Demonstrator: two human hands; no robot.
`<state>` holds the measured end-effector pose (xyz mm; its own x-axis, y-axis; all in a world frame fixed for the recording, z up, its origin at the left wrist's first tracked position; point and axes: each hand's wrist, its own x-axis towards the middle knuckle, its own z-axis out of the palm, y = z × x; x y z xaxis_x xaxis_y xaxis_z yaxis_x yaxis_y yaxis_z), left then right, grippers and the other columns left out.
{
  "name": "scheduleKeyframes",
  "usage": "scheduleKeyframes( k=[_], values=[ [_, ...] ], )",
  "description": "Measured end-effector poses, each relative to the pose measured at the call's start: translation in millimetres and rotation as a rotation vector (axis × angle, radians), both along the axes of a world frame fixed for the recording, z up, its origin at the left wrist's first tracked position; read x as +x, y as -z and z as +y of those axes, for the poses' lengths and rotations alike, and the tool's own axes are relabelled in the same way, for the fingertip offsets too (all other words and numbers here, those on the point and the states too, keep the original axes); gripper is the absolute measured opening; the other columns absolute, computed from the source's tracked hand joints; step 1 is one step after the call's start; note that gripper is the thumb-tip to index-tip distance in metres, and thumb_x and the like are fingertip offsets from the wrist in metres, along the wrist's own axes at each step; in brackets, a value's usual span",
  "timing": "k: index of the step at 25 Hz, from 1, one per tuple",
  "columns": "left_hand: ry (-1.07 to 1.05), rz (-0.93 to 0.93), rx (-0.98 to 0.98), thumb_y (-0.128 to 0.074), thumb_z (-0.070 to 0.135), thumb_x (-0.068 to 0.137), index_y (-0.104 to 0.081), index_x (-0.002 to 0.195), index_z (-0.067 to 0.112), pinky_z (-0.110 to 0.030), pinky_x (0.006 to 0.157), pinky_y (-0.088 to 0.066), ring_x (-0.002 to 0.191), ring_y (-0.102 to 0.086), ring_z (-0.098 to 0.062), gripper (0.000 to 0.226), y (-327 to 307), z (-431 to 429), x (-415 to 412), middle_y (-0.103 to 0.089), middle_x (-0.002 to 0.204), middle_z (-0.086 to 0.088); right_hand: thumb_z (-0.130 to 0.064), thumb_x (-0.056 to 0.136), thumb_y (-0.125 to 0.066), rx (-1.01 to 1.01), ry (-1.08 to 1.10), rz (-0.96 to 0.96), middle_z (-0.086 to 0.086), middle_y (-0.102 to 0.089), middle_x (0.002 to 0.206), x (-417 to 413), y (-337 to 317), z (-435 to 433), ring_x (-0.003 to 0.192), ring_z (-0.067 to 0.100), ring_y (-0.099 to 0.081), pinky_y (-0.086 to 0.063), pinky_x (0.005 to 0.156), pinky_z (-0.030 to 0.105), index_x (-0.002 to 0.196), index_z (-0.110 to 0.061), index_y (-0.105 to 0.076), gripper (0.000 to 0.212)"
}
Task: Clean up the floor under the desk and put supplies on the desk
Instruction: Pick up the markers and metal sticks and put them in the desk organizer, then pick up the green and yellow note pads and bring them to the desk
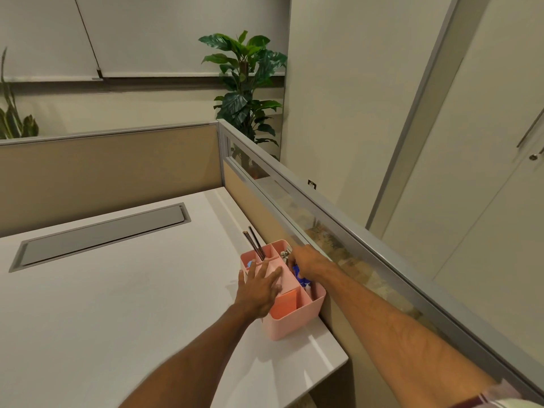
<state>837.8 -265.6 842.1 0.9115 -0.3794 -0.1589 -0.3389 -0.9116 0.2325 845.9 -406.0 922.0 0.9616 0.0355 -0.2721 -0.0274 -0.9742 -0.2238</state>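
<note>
Both forearms extend forward from the bottom edge, bare, converging on a pink organizer (290,320) that stands at the right edge of the white worktop (117,304), against the partition (368,260). Left hand (260,285) lies palm down, fingers spread flat, across the organizer's near-left rim and central divider. Right hand (307,260) reaches into the far-right compartment with fingers curled downward; whether they pinch anything cannot be determined. A blue-and-white item (301,276) sits in the right compartment below that hand. Two dark pens (254,244) stand tilted in the far-left compartment. A grey cable hatch (103,231) is set into the worktop, well apart.
</note>
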Motion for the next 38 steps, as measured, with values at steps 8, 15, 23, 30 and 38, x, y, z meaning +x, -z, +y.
scheduleKeyframes(
  k=[8, 15, 23, 30, 38],
  values=[
    [-0.058, -0.053, -0.05, -0.023, 0.055, 0.097, -0.01, 0.15, 0.035, -0.058, 0.118, 0.002, 0.149, 0.007, -0.031, 0.059, -13, 23, -20, 0.005, 0.163, -0.002, -0.011, 0.09, -0.058, 0.025, 0.047, -0.258, 0.011, -0.066, 0.109, -24, -18, 21, 0.081, 0.021, -0.056, -0.044, 0.065, 0.028, 0.105, -0.008, -0.063, 0.016],
    [-0.186, -0.129, -0.078, -0.026, 0.053, 0.098, -0.002, 0.151, 0.034, -0.055, 0.118, 0.003, 0.149, 0.009, -0.03, 0.061, -26, 102, -93, 0.01, 0.162, -0.002, -0.032, 0.098, -0.044, 0.01, -0.076, -0.256, 0.007, -0.047, 0.143, -98, 2, 111, 0.127, 0.024, -0.05, -0.041, 0.105, 0.036, 0.139, -0.014, -0.035, 0.046],
    [-0.356, -0.135, -0.076, -0.026, 0.05, 0.099, 0.003, 0.151, 0.035, -0.058, 0.117, 0.004, 0.149, 0.01, -0.031, 0.062, -7, 219, -239, 0.013, 0.162, -0.002, -0.052, 0.096, -0.03, 0.019, -0.208, -0.262, 0.005, -0.006, 0.162, -226, 41, 218, 0.149, 0.029, -0.003, -0.002, 0.12, 0.048, 0.15, -0.027, -0.011, 0.062],
    [-0.403, -0.108, -0.081, -0.034, 0.051, 0.097, 0.007, 0.15, 0.036, -0.057, 0.115, 0.012, 0.148, 0.016, -0.029, 0.069, 6, 292, -379, 0.019, 0.16, -0.001, -0.057, 0.094, -0.028, 0.044, -0.236, -0.211, 0.003, 0.005, 0.162, -358, 60, 279, 0.149, 0.028, 0.007, 0.005, 0.119, 0.051, 0.15, -0.032, -0.002, 0.066],
    [-0.473, -0.014, -0.134, -0.05, 0.042, 0.093, -0.004, 0.151, 0.032, -0.059, 0.118, 0.0, 0.149, 0.003, -0.031, 0.075, 39, 326, -487, 0.002, 0.163, -0.003, -0.051, 0.094, -0.038, 0.058, -0.297, -0.192, 0.007, -0.004, 0.161, -470, 102, 319, 0.149, 0.028, -0.001, -0.007, 0.121, 0.053, 0.15, -0.029, -0.01, 0.066]
  ],
)
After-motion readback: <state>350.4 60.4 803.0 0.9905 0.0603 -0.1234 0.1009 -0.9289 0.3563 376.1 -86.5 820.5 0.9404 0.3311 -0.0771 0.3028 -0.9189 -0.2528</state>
